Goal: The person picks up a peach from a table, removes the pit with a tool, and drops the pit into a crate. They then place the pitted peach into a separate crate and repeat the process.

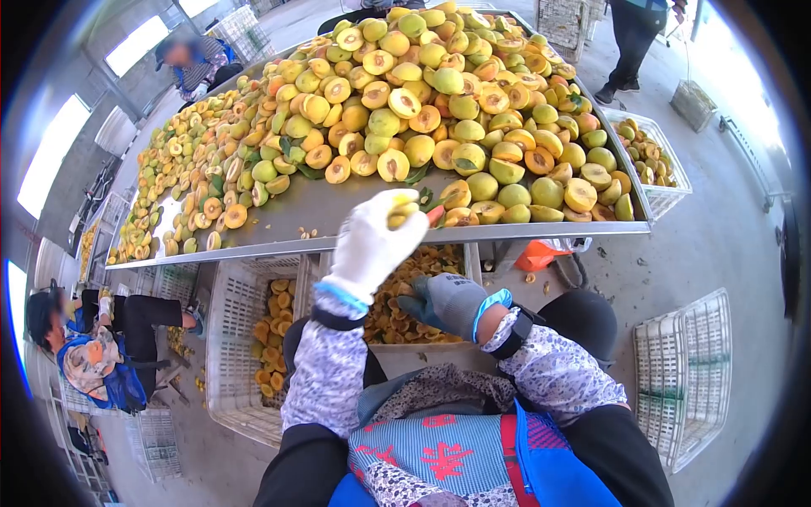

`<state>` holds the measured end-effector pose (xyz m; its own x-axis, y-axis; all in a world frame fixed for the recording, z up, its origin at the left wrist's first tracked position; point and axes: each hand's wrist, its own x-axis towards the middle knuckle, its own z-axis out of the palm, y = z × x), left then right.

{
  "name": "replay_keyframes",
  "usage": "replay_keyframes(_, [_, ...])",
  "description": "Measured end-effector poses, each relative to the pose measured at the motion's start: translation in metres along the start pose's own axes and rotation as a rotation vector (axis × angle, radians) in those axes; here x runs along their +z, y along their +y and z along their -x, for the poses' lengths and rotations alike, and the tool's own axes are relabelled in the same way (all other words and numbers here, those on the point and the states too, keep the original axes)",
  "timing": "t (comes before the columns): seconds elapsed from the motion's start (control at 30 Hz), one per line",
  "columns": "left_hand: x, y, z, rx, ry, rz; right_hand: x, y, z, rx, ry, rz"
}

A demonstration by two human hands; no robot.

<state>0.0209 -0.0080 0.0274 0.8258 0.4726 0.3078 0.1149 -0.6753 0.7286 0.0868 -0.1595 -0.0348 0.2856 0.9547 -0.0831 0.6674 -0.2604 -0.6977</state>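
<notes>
My left hand (pixel 378 239), in a white glove, is raised at the near edge of the metal table (pixel 321 221) and is closed around a yellow-green peach (pixel 404 211); something red shows just beside the fingers. My right hand (pixel 445 303), in a grey glove with a blue cuff, hangs lower over a crate of cut fruit pieces (pixel 405 279) below the table edge; whether it holds anything I cannot tell. A large heap of whole and halved peaches (pixel 439 101) covers the table.
A white crate (pixel 241 338) with some halved fruit stands under the table at left. Another white crate (pixel 684 376) stands at right, and one with fruit (pixel 650 160) beyond the table end. People sit at left (pixel 93 346), at the far side (pixel 194 63), and one stands at the back (pixel 634 42).
</notes>
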Motion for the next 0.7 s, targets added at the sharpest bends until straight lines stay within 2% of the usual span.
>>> replay_keyframes(0.07, [0.03, -0.007, -0.018, 0.002, -0.065, -0.229, -0.004, 0.003, 0.003, 0.015, 0.034, -0.002])
replay_keyframes(0.1, [0.032, -0.005, -0.028, -0.104, -0.156, -0.269, -0.006, 0.004, 0.004, 0.023, 0.05, -0.006])
replay_keyframes(0.23, [0.034, -0.027, -0.055, -0.219, -0.143, -0.199, -0.007, 0.008, 0.008, 0.011, 0.063, 0.014])
replay_keyframes(0.37, [0.032, -0.014, -0.048, -0.145, -0.241, -0.152, -0.011, 0.005, 0.006, 0.009, 0.059, 0.022])
replay_keyframes(0.47, [0.022, -0.051, -0.049, -0.123, -0.123, 0.43, -0.02, -0.001, 0.006, -0.002, 0.102, -0.074])
replay_keyframes(0.5, [0.01, -0.05, -0.046, -0.137, -0.044, 0.525, -0.022, -0.002, 0.004, -0.013, 0.131, -0.123])
replay_keyframes(0.53, [-0.009, -0.031, -0.038, -0.385, -0.008, 0.784, -0.024, -0.005, 0.003, 0.009, 0.193, -0.238])
replay_keyframes(0.6, [-0.028, -0.038, -0.027, -0.302, -0.025, 1.083, -0.025, -0.01, -0.002, 0.051, 0.308, -0.466])
replay_keyframes(0.63, [-0.033, -0.039, -0.021, -0.221, -0.045, 1.147, -0.022, -0.008, -0.008, 0.009, 0.35, -0.515])
replay_keyframes(0.7, [-0.03, -0.029, -0.006, 0.017, -0.04, 0.803, -0.013, -0.006, -0.021, -0.008, 0.401, -0.55])
